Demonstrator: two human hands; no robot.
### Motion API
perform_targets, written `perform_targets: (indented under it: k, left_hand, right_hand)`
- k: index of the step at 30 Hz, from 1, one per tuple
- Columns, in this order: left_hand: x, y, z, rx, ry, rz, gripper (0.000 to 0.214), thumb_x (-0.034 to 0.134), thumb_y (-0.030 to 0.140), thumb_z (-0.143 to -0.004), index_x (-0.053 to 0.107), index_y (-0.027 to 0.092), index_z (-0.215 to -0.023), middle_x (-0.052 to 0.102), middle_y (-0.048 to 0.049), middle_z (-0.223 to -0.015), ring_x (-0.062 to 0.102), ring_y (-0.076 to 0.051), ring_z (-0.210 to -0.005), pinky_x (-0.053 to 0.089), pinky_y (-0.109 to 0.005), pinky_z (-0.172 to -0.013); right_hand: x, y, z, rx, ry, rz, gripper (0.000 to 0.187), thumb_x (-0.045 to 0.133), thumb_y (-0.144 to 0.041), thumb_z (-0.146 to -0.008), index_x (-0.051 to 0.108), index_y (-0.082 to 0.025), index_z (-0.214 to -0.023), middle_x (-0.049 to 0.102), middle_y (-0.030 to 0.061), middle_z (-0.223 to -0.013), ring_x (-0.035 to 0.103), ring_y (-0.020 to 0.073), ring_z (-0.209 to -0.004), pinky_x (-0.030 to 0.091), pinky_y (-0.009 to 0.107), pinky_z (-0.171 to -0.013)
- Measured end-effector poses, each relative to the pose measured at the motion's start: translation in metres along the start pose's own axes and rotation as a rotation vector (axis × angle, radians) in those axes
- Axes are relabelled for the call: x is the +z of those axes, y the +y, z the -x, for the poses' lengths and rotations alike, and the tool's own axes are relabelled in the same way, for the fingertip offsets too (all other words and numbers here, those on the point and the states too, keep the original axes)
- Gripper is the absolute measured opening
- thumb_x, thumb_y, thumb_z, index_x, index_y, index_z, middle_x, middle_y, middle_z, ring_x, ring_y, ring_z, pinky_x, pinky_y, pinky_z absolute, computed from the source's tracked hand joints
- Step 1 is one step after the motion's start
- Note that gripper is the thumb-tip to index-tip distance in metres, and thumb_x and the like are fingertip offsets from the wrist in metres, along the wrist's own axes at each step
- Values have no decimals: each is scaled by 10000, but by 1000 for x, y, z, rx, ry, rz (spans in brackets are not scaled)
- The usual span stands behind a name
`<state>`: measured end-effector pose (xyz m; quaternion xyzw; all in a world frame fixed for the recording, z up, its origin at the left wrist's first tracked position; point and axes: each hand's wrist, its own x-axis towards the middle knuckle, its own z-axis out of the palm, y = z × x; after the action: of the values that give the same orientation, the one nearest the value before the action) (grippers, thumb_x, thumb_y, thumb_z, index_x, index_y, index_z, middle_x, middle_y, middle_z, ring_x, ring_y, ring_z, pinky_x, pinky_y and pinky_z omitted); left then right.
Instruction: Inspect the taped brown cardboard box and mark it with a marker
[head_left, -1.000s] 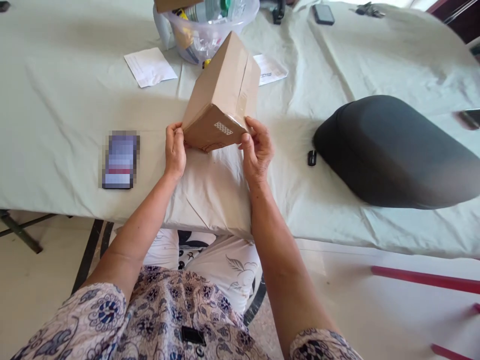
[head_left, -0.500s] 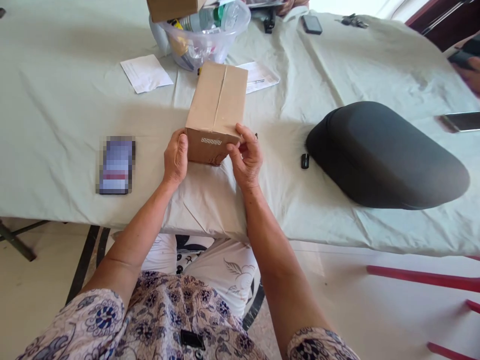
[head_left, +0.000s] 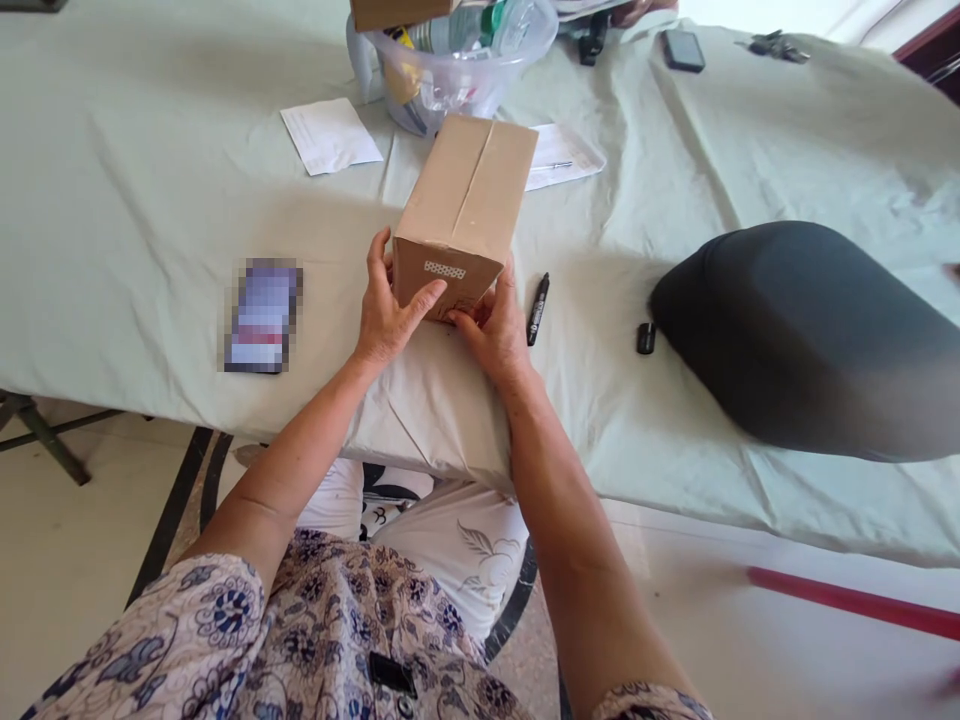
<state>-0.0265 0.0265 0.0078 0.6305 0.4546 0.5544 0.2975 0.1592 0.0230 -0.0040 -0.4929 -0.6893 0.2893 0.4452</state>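
A brown cardboard box point(head_left: 469, 195) with a closed top seam is held between both hands over the cloth-covered table. My left hand point(head_left: 390, 310) grips its left side, the thumb lying across the near face by a white printed patch. My right hand point(head_left: 499, 325) holds the lower right corner, its thumb on the near face and its other fingers partly hidden along the right side. Just right of that hand lies a black marker pen point(head_left: 538, 310). Its cap appears to be the small black cylinder point(head_left: 646, 338) farther right.
A pixelated phone point(head_left: 262, 315) lies to the left. Behind the box stand a clear plastic basket point(head_left: 517, 65) of bottles and two papers, one point(head_left: 330, 135) at left, another point(head_left: 585, 160) bearing a pen. A large black padded seat point(head_left: 817, 340) occupies the right side.
My left thumb has moved onto the box's near face, and my right hand has slid lower on the corner. The marker pen has come into full sight. The view has shifted left.
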Motion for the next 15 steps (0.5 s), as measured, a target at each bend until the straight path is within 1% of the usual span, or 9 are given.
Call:
perform_targets:
  k: [2, 4, 5, 8, 10, 13, 15]
  left_hand:
    - [1, -1, 1, 21, 6, -18, 1149, 598, 825, -779, -73, 394, -1605, 392, -159, -1600, 486, -316, -1461, 471, -476, -1153]
    - [2, -3, 1, 23, 32, -25, 1196, 625, 814, -765, -150, 432, -1592, 352, -155, -1613, 470, -328, -1470, 475, -502, -1148]
    - [3, -5, 2, 16, 47, -21, 1196, 632, 802, -770, -168, 449, -1586, 355, -150, -1604, 478, -328, -1462, 479, -510, -1144]
    - [7, -8, 4, 1, 64, 8, 1175, 656, 746, -798, -177, 470, -1580, 402, -132, -1566, 491, -317, -1451, 456, -517, -1167]
    - [10, -10, 5, 10, 57, 20, 1185, 690, 710, -798, -152, 454, -1590, 389, -129, -1588, 430, -315, -1501, 394, -519, -1219]
    - [14, -10, 6, 15, 30, 17, 1209, 746, 671, -775, -99, 423, -1604, 287, -133, -1672, 284, -309, -1586, 279, -522, -1287]
    - [15, -11, 6, 24, -16, 7, 1230, 748, 673, -771, -123, 416, -1599, 162, -134, -1726, 173, -306, -1624, 214, -534, -1313]
  right_hand:
    - [2, -4, 2, -26, 28, 28, 941, 652, -243, -814, 184, -291, -1629, 688, -34, -806, 569, 142, -612, 508, 322, -616]
    - [3, -10, 5, -51, 67, 53, 858, 657, -299, -849, 256, -316, -1607, 710, -18, -829, 553, 146, -606, 526, 348, -642]
    - [4, -13, 7, -57, 89, 61, 815, 655, -328, -867, 288, -329, -1595, 720, -9, -844, 550, 147, -607, 536, 361, -659]
    - [6, -20, 10, -48, 145, 75, 721, 637, -396, -906, 348, -349, -1565, 731, 7, -862, 561, 152, -623, 562, 395, -708]
    - [9, -21, 11, -45, 157, 77, 684, 623, -431, -921, 374, -346, -1552, 724, 11, -845, 584, 159, -638, 576, 409, -731]
    - [15, -18, 11, -66, 170, 75, 654, 584, -483, -938, 392, -333, -1545, 706, 16, -832, 640, 183, -687, 593, 428, -756]
    - [18, -15, 11, -90, 187, 70, 648, 545, -513, -950, 387, -329, -1552, 697, 21, -849, 678, 204, -741, 602, 437, -762]
